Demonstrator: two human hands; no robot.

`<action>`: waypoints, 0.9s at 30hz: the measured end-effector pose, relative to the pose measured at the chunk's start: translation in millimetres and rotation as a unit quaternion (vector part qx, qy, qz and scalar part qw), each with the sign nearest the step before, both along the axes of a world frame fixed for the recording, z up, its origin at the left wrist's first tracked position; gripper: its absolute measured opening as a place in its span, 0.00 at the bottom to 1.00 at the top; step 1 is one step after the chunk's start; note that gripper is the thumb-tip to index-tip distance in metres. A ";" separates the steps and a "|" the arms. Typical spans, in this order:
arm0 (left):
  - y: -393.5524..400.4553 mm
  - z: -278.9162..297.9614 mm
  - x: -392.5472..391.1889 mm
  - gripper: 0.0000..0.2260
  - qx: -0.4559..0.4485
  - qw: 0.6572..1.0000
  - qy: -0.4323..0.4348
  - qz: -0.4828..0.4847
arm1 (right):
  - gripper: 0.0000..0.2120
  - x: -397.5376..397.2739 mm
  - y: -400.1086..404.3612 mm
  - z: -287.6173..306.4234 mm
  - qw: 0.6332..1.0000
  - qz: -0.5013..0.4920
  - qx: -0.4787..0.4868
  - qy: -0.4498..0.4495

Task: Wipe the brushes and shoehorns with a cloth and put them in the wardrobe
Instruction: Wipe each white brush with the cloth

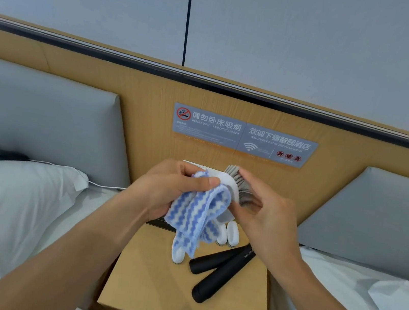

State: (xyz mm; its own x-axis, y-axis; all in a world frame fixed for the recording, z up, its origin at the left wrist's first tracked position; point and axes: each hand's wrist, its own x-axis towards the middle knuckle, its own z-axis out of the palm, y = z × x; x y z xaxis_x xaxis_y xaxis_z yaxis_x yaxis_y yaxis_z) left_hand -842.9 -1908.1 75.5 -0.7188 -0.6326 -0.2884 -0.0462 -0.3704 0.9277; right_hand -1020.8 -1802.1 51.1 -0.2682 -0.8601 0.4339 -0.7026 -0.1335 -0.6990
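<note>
My left hand (168,189) grips a blue and white zigzag cloth (196,218) and presses it against a white brush with grey bristles (233,183). My right hand (265,218) holds that brush by its bristle side, above the nightstand. Below, on the wooden nightstand (150,288), lie several more white brushes (232,235), one (178,256) partly hidden by the hanging cloth. Two black shoehorns (218,277) lie side by side at an angle near the right of the nightstand top.
Beds with white sheets flank the nightstand, a pillow (12,194) on the left. A grey sign (244,135) is fixed to the wooden headboard panel. A white cable (102,184) and a dark device (2,154) lie on the left bed.
</note>
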 end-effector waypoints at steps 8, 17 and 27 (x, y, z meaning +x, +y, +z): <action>12.9 -29.6 4.7 0.11 -0.378 0.925 -0.030 -0.030 | 0.19 -10.9 -7.0 -11.5 0.880 0.084 0.155 -0.440; -9.8 -96.2 33.8 0.13 -0.419 0.887 -0.112 0.157 | 0.15 -11.7 -23.2 -91.0 0.797 -0.012 0.292 -0.528; -8.8 -214.9 81.1 0.10 -0.071 0.941 -0.133 0.303 | 0.11 10.7 -46.8 -246.5 0.767 -0.177 0.455 -0.416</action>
State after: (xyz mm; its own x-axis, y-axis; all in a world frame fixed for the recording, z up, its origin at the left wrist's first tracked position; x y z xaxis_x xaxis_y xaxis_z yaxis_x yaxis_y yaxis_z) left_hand -761.7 -1916.9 -139.5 -0.1279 -0.9490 -0.2880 -0.1045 -0.2759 0.9555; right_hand -1010.1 -1848.9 -195.4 -0.4136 -0.5139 -0.7515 0.1575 0.7726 -0.6150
